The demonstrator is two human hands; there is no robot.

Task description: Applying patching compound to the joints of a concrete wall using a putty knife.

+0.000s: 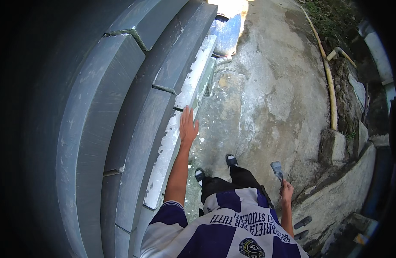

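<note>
My left hand (188,129) reaches forward with its fingers stretched out. It lies against the patchy white strip (163,150) along the lower edge of the grey stepped blocks (142,150), near a dark joint between two pieces. Whether the palm presses on the strip is hidden. Off to the right, my right hand (286,192) grips a flat paintbrush (276,170) by its handle. The brush's grey, paint-coated bristles point up and away from me, over the concrete floor and apart from the blocks.
A worn blue drum (227,34) stands at the far end of the blocks. Stained concrete floor (275,107) runs ahead. Along the right lie a long pale pipe (329,86), a short concrete post (333,146) and a low wall (348,185). A pair of slippers (303,222) rests by my right arm.
</note>
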